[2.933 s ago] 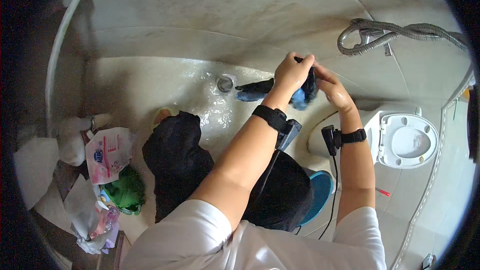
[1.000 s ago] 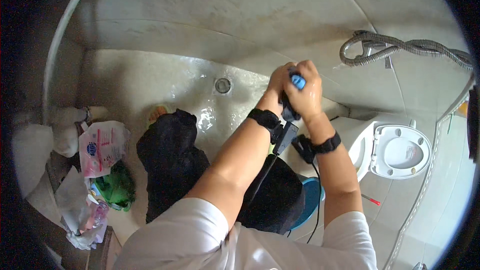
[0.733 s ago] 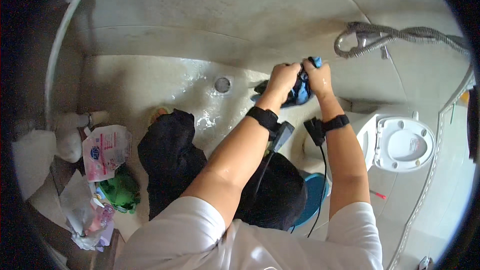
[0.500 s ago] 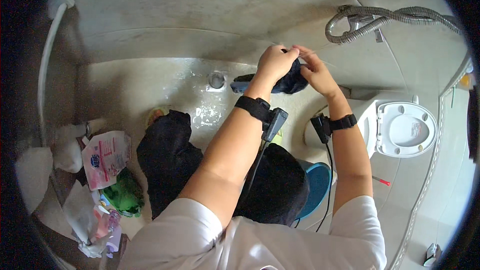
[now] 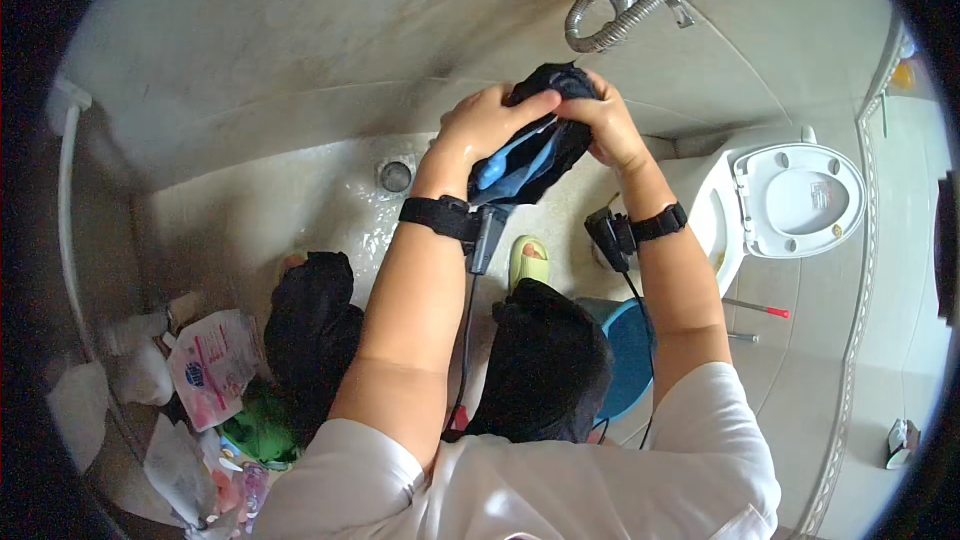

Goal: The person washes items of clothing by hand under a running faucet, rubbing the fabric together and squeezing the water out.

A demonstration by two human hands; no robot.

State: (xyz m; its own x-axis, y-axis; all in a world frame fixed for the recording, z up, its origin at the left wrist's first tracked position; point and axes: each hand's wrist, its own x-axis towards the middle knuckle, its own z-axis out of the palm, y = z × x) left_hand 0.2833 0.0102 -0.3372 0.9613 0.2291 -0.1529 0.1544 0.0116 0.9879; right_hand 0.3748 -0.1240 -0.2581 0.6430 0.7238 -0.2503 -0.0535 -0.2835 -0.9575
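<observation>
Both my hands grip a wet-looking dark cloth item with bright blue parts showing in its opening; its exact kind I cannot make out. My left hand holds its left upper side, thumb across the top edge. On the right upper side, my right hand is wrapped round it, its thumb near the left one. The cloth hangs above the wet floor, spread between the hands. Some of my fingers are hidden behind it.
A floor drain lies left of my hands. Right stand a toilet and a blue bucket. A shower hose hangs on the wall ahead. Packages and a green bag lie lower left. A green slipper is on my foot.
My hands have shifted left in the picture with the cloth, which is now lifted and held wider, showing more of its blue inside. The whole view has tilted somewhat.
</observation>
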